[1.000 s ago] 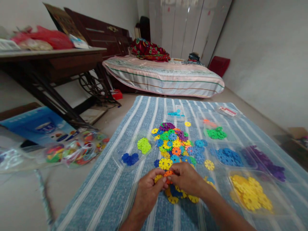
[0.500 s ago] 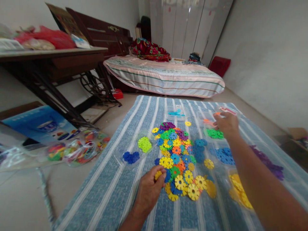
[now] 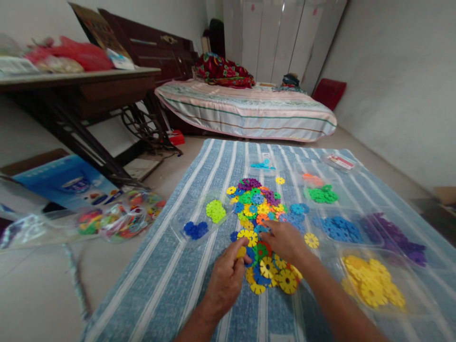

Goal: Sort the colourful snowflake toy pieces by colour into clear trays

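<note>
A loose pile of notched, flower-shaped plastic discs point(image 3: 262, 209) in many colours lies mid-table. My left hand point(image 3: 226, 275), at the pile's near left edge, pinches a yellow disc point(image 3: 241, 252) between thumb and fingers. Over the middle of the heap, my right hand point(image 3: 287, 241) reaches in with its fingers apart, by an orange disc point(image 3: 262, 219); nothing shows held in it. Clear trays around the pile hold sorted discs: yellow point(image 3: 372, 280), purple point(image 3: 399, 237), blue point(image 3: 342, 229), green point(image 3: 322, 194), orange point(image 3: 312, 179), light blue point(image 3: 262, 165), lime point(image 3: 215, 211) and dark blue point(image 3: 195, 230).
The table wears a blue striped cloth point(image 3: 149, 270). A box with a red label point(image 3: 341, 161) lies at its far right. Beyond stands a bed point(image 3: 249, 111); at left are a sewing-machine table point(image 3: 107, 78) and bags of colourful pieces point(image 3: 123, 221) below.
My right hand has moved from the orange pieces' tray at the far right back to the middle of the pile. The left hand stays nearly in place with its yellow disc.
</note>
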Motion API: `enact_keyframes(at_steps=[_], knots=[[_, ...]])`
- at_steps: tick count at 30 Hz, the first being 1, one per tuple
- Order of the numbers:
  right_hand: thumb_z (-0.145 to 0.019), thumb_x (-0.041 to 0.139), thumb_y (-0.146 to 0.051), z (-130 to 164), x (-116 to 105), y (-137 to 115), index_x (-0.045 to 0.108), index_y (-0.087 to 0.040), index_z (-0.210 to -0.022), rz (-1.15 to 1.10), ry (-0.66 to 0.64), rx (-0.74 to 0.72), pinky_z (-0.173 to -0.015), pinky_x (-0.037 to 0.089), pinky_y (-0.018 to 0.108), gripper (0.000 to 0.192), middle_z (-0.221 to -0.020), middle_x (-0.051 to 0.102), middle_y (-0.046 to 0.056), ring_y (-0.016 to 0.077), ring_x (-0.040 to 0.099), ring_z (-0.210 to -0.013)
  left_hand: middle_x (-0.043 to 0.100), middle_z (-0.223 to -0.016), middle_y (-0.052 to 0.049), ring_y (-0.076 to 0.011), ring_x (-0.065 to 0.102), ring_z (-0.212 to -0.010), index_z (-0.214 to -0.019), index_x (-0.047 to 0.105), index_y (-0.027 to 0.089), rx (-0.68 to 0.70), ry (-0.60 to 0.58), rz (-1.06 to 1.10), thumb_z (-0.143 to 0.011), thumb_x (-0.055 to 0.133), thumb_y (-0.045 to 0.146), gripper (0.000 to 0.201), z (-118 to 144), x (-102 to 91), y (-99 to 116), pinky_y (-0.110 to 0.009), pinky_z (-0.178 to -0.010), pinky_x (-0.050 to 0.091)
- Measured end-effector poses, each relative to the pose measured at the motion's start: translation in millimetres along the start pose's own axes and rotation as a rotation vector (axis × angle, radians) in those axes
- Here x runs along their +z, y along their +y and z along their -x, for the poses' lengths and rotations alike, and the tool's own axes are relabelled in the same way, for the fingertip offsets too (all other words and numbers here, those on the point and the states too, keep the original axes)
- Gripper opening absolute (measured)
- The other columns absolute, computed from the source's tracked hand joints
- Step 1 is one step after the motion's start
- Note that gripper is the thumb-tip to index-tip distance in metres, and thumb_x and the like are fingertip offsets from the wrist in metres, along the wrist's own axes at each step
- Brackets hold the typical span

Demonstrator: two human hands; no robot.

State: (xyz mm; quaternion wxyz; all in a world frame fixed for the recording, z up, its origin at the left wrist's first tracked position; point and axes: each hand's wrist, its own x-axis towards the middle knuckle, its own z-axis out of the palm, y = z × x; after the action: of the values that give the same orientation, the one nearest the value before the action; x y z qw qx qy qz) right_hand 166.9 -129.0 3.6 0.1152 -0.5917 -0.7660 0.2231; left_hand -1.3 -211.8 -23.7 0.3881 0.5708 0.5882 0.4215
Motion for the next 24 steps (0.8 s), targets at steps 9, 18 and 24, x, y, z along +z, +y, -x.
enact_keyframes(at_steps=[9,18,24], knots=[[-0.073,0.056,-0.023,-1,8,-6,0.064,-0.021,-0.078,-0.106,0.088,0.085,-0.057,0.032,0.024,0.009,-0.065,0.064,0.002,0.0163,0.057,-0.064,0.063,-0.114,-0.009,-0.0140,0.065,-0.077,-0.124,0.047,0.020,-0.038,-0.016,-0.002,-0.083,0.043,0.026,0.041,0,4.1,-11,-0.029,-0.071,0.054],[-0.073,0.053,-0.029,0,2,6,0.052,-0.019,-0.057,-0.465,0.095,0.094,-0.042,0.033,0.018,0.018,-0.045,0.049,-0.006,0.0080,0.045,-0.042,0.070,-0.088,-0.005,-0.0157,0.066,-0.076,-0.121,0.048,0.017,-0.023,-0.049,-0.040,-0.086,0.042,0.029,0.038,0,3.9,-16,-0.029,-0.071,0.054],[-0.070,0.056,-0.027,-70,-60,5,0.056,-0.017,-0.059,-0.541,0.252,0.150,-0.034,0.030,0.017,0.015,-0.037,0.048,-0.005,0.0073,0.041,-0.031,0.069,-0.078,-0.002,-0.0152,0.066,-0.073,-0.103,0.053,0.019,-0.025,-0.035,-0.027,-0.087,0.041,0.030,0.023,-2,3.6,-13,-0.027,-0.069,0.053]])
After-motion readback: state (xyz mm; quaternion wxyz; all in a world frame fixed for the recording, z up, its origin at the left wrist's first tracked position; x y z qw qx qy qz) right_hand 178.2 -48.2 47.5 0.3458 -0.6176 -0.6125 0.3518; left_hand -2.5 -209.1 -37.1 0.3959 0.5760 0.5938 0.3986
